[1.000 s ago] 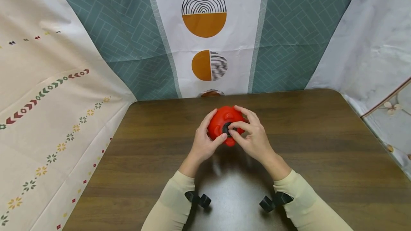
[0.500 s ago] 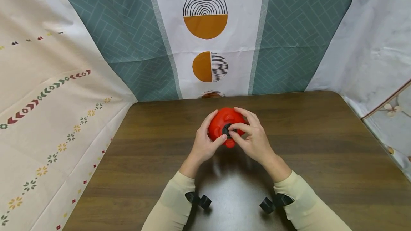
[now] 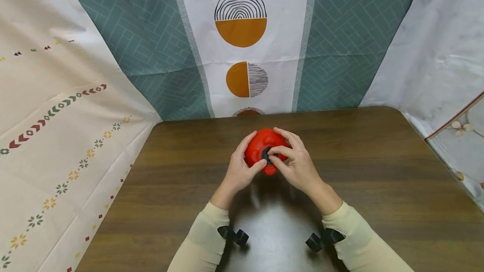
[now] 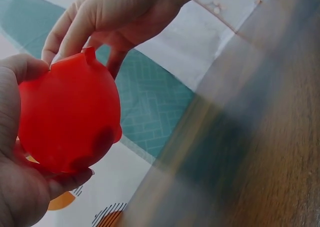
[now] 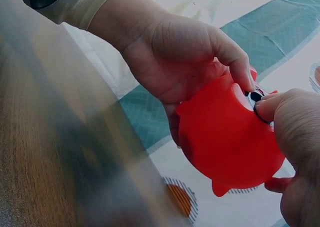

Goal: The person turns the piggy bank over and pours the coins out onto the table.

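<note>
A round, glossy red piggy bank-like body (image 3: 261, 142) with stubby bumps is held up over the table between both hands. A black round plug (image 3: 265, 154) sits in the middle of the side facing me. My left hand (image 3: 240, 169) grips the red body from the left, its thumb beside the plug. With thumb and index finger my right hand (image 3: 302, 169) pinches at the plug, while another finger rests on the body's upper right. The right wrist view shows the plug (image 5: 256, 96) partly covered by fingertips. In the left wrist view only the smooth red underside (image 4: 75, 117) shows.
A dark wooden table (image 3: 181, 179) lies below the hands, with a bright reflection near the front. Patterned cloths hang around it: teal and white at the back (image 3: 340, 53), cream at the left (image 3: 45, 137), white at the right. Each wrist carries a black camera mount (image 3: 315, 241).
The hands keep the same hold on the red body and the plug, with only slight finger movement. The head view has shifted a little.
</note>
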